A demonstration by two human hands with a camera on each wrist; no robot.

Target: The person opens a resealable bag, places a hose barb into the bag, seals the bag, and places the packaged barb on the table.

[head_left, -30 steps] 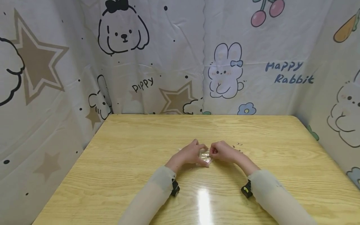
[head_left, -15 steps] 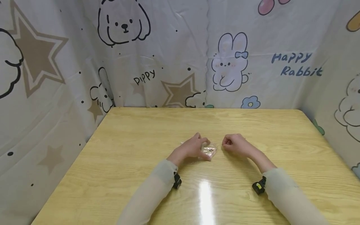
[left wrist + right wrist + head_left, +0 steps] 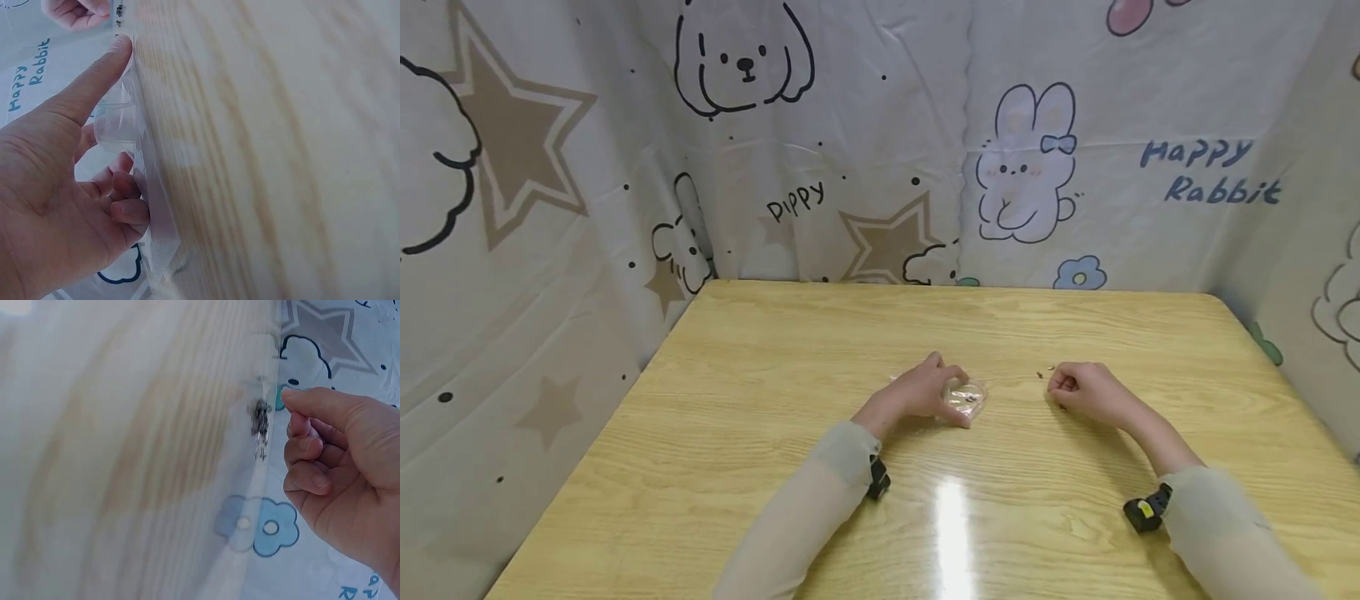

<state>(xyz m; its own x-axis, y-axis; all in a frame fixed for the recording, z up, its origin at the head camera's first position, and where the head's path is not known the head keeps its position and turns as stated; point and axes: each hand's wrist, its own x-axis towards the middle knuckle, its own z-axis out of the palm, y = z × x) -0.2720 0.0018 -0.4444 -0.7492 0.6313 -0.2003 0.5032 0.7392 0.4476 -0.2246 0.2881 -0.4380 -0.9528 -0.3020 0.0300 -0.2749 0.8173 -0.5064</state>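
Note:
My left hand (image 3: 919, 392) curls thumb and fingers around a small clear plastic container (image 3: 966, 395). A small dark piece shows inside it in the head view. The container's clear side (image 3: 117, 122) appears in the left wrist view, with a clear plastic sheet or bag (image 3: 159, 231) flat beneath the hand. My right hand (image 3: 1093, 393) hovers low to the right, fingers curled in and thumb tip near the index finger. No object is visible in its fingers. Small metallic pieces (image 3: 260, 422) lie on the table just by its fingertips; their exact kind is too small to tell.
The wooden table (image 3: 820, 333) has a bright light reflection near its front. Patterned white cloth (image 3: 880, 108) hangs behind it and along both sides. Each wrist wears a small black camera.
My right hand has moved right, away from the container, to beside the small metallic pieces. My left hand stays around the container. The head view has tilted down and shifted slightly left.

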